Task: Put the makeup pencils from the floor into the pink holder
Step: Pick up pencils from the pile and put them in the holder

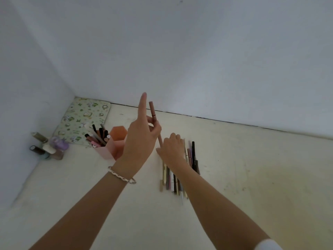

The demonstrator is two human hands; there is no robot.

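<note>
My left hand (142, 136) holds a brown-pink makeup pencil (152, 112) upright above the floor, gripped between thumb and curled fingers, with the index finger pointing straight up. My right hand (172, 150) is curled down over a row of several makeup pencils (192, 156) lying side by side on the floor; the pencil's lower end meets this hand's knuckles. I cannot see whether its fingers grip anything. The pink holder (108, 150) stands left of my left hand, with several pencils sticking out of it.
An orange hexagonal holder (119, 132) stands joined behind the pink one. Several small bottles (52, 147) cluster in the left corner by the wall. A floral patterned mat (81, 120) lies on the floor behind the holders. White walls close the corner.
</note>
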